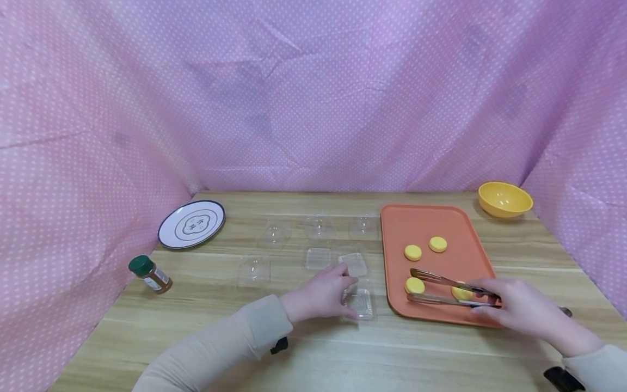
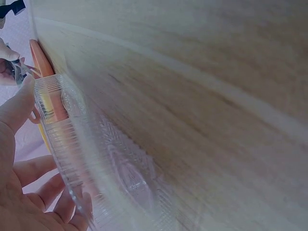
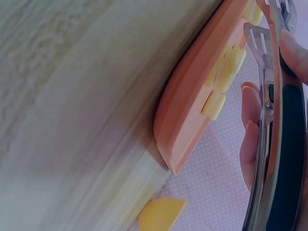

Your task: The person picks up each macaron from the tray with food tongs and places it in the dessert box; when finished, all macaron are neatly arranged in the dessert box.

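Note:
My left hand (image 1: 325,291) holds a small clear plastic box (image 1: 360,305) by its left side, thumb at the near corner and fingers along the far part. In the left wrist view, the thumb touches the ribbed edge of this plastic box (image 2: 60,130). My right hand (image 1: 519,305) grips metal tongs (image 1: 441,299) with dark handles, low over the orange tray (image 1: 441,218). The tongs' spread arms reach either side of a yellow macaron (image 1: 414,286); contact cannot be made out. Another macaron (image 1: 461,293) lies beneath the tongs, partly covered. Two more macarons (image 1: 438,244) lie farther back.
Two clear box bases (image 1: 318,258) and several clear domed lids (image 1: 254,270) stand left of the tray. A white plate (image 1: 192,224) and a green-capped jar (image 1: 151,275) are at the left. A yellow bowl (image 1: 504,200) sits at the back right.

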A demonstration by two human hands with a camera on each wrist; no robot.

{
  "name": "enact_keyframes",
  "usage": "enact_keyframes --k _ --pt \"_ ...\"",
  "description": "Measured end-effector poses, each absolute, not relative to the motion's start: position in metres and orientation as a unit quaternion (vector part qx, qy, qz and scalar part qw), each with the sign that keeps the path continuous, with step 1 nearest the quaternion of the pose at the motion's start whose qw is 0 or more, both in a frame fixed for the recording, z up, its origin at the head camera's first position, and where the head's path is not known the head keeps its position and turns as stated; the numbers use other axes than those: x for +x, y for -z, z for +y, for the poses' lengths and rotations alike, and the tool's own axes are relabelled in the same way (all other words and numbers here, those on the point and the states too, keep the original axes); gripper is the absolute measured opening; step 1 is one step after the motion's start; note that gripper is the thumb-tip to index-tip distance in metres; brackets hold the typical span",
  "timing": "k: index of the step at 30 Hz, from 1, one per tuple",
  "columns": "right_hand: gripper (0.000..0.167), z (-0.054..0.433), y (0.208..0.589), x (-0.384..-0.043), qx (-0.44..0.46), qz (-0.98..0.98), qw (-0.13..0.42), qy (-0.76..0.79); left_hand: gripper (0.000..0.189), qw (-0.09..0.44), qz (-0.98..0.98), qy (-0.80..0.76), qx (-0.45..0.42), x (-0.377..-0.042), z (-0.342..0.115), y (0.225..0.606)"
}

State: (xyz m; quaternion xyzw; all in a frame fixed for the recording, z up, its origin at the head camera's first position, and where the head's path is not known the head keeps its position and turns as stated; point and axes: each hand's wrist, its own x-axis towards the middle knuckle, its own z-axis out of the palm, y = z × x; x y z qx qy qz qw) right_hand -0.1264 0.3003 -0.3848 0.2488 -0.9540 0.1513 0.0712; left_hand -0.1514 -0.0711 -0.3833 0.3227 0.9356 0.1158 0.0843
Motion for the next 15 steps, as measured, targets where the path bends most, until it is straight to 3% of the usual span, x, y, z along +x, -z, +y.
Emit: enact_keyframes --k 15 --pt "0.036 0.3026 0.389 -0.1273 0.277 -0.944 0.095 -0.155 0.077 0.083 0.934 -0.122 0.326 -0.154 -0.0721 0.3878"
